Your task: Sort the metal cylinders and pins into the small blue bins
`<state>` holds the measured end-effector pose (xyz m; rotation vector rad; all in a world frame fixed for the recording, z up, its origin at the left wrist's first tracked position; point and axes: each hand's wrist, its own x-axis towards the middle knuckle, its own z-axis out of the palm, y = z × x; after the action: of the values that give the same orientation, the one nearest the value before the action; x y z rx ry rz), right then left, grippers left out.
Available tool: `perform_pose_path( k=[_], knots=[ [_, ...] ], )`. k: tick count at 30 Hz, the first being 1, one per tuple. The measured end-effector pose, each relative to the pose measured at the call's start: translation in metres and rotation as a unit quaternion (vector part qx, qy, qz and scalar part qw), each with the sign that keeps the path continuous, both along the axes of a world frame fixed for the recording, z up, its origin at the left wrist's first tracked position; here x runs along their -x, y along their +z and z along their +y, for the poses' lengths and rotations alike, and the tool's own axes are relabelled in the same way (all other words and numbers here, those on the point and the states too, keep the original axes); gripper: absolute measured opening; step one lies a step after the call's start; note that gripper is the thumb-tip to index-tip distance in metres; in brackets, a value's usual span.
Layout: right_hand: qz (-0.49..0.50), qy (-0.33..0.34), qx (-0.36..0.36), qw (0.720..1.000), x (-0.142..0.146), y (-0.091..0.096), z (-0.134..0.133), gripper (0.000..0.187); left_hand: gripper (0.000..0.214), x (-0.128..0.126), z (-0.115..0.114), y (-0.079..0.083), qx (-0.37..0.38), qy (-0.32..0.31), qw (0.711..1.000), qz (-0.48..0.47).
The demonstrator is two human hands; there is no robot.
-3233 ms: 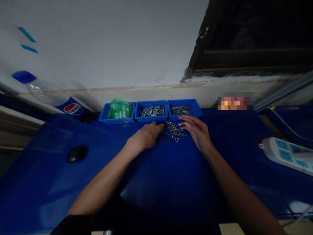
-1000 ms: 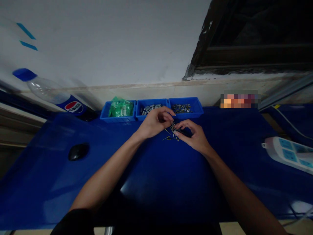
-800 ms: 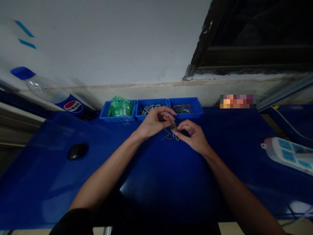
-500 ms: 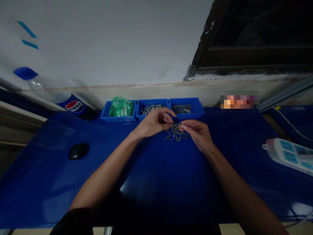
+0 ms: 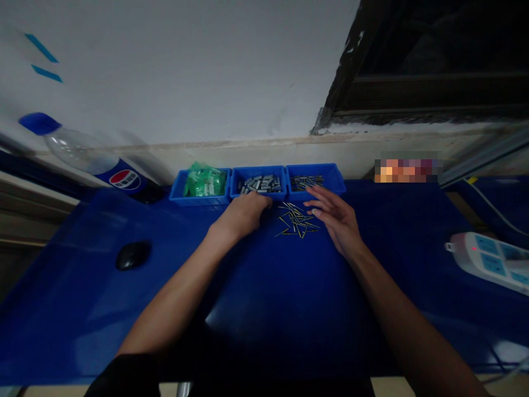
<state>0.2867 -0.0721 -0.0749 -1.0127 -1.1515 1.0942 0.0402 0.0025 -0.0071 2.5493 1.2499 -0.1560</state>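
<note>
A loose pile of thin metal pins (image 5: 296, 223) lies on the blue table (image 5: 264, 298) just in front of three small blue bins. My left hand (image 5: 243, 214) rests knuckles-up left of the pile, fingers curled under, just below the middle bin (image 5: 258, 184) of grey metal pieces; what it holds, if anything, is hidden. My right hand (image 5: 335, 216) lies right of the pile with fingers stretched out and apart, fingertips near the right bin (image 5: 314, 181) of pins. The left bin (image 5: 200, 185) holds green packets.
A Pepsi bottle (image 5: 88, 160) lies at the back left by the wall. A black mouse (image 5: 132, 255) sits on the left of the table. A white power strip (image 5: 490, 262) with a lit red switch lies at the right edge.
Both hands were pinched together above the pile; now they have parted. The left hand dropped to the table left of the pins, and the right hand opened flat on the right.
</note>
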Motion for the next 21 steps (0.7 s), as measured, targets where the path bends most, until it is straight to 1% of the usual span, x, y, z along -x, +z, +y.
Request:
perform_pose_path(
  k=[9,11,15,17,18,21],
  knots=[
    [0.019,0.003,0.019,1.0,0.003,0.006,-0.001,0.04,0.035,-0.008,-0.005,-0.004,-0.003,0.002,1.0,0.022],
    [0.025,0.007,0.023,0.999,0.003,0.006,-0.001,0.038,0.031,-0.014,-0.009,-0.004,0.005,-0.015,1.0,0.02],
    [0.038,0.007,0.029,0.999,0.001,0.002,0.0,0.035,0.03,-0.031,-0.024,-0.002,0.015,-0.067,0.998,0.013],
    [0.045,0.008,0.028,0.999,0.0,0.001,0.0,0.035,0.035,-0.039,-0.03,0.004,0.008,-0.058,0.998,0.026],
    [0.048,0.009,0.027,0.998,0.0,0.001,0.001,0.035,0.038,-0.041,-0.033,0.008,0.001,-0.044,0.998,0.038],
    [0.053,0.009,0.027,0.998,0.0,0.002,0.001,0.035,0.046,-0.041,-0.037,0.021,-0.022,0.029,0.994,0.099]
  ],
)
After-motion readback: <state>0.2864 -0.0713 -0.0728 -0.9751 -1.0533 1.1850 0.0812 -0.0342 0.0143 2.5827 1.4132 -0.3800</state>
